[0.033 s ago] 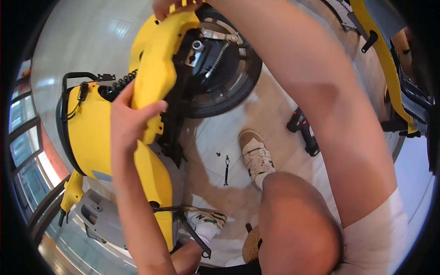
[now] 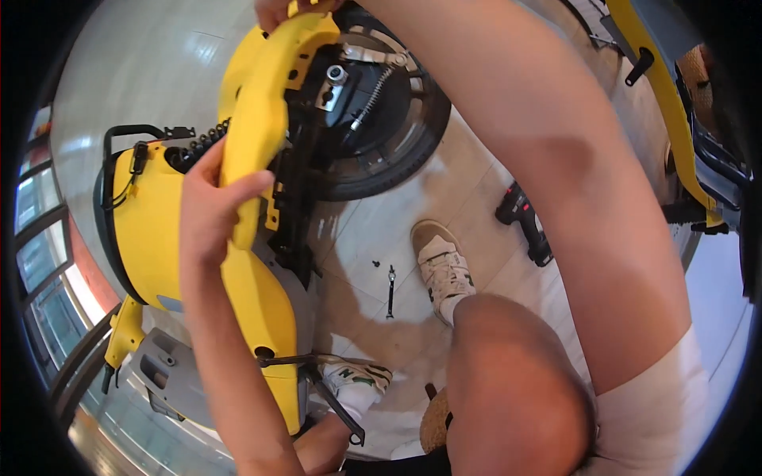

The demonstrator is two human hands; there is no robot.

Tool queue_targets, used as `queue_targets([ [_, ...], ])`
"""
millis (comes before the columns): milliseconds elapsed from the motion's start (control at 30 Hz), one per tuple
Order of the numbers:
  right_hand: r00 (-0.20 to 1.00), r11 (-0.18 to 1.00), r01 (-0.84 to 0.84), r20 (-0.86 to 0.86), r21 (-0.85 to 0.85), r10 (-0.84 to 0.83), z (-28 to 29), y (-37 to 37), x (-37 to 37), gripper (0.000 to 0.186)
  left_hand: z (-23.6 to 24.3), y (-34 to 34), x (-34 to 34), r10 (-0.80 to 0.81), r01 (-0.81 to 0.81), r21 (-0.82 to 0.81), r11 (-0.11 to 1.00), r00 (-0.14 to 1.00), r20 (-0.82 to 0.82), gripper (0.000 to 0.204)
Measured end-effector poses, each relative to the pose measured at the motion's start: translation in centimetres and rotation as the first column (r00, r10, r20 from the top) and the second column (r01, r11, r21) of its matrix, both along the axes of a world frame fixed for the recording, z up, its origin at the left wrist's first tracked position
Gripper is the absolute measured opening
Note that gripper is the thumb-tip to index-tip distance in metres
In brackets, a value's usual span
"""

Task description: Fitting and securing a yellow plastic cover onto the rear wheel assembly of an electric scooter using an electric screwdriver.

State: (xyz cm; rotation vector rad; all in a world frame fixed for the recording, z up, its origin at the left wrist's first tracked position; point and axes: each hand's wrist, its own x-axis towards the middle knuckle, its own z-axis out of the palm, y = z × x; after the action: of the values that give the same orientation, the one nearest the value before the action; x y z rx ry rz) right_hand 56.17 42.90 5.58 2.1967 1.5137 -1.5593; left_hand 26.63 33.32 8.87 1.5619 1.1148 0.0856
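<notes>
A yellow scooter (image 2: 151,230) lies on its side at the left. My left hand (image 2: 216,202) is closed round the near part of a long yellow body panel (image 2: 266,119), its thumb over the edge toward the frame. At the top edge of the view my right hand (image 2: 279,11) holds the panel's far end; its fingers are partly cut off. Between the panel and the black rear wheel (image 2: 381,178) a strip of dark frame shows. Beside the hub are a round nut (image 2: 336,75) and a spring (image 2: 373,97).
A wrench (image 2: 390,292) and a small dark screw (image 2: 376,263) lie on the tiled floor near my shoe (image 2: 441,266). A cordless drill (image 2: 525,222) rests under my right forearm. The scooter's kickstand (image 2: 341,408) juts out near my other foot. Another yellow vehicle (image 2: 675,119) stands at right.
Both hands have moved slightly left with the yellow panel. Its edge sits farther from the wheel, and more of the dark frame shows.
</notes>
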Motion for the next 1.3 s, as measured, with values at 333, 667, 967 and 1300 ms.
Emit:
queue_targets([
  [333,0.970,0.990,0.007,-0.243,0.139,0.027,-3.3,-0.1,1.2,0.027,0.3,1.0,-0.1,-0.070,0.070,-0.025,0.997,0.998,-0.006,0.075],
  [667,0.983,0.979,0.095,-0.174,0.182,-0.063,-1.4,-3.3,-0.7,0.040,-1.5,0.6,-0.4,0.016,-0.016,-0.006,1.000,1.000,-0.009,0.077],
  [967,0.968,0.968,0.193,-0.191,0.163,-0.161,-2.2,-3.7,-0.1,0.051,-1.3,0.1,0.3,-0.019,0.025,0.070,0.997,0.997,-0.077,0.076],
  [1300,0.965,0.955,0.238,-0.155,0.179,-0.211,-4.8,-4.8,-0.2,0.050,-1.6,0.2,0.7,-0.010,0.016,0.078,0.997,0.997,-0.078,0.080],
])
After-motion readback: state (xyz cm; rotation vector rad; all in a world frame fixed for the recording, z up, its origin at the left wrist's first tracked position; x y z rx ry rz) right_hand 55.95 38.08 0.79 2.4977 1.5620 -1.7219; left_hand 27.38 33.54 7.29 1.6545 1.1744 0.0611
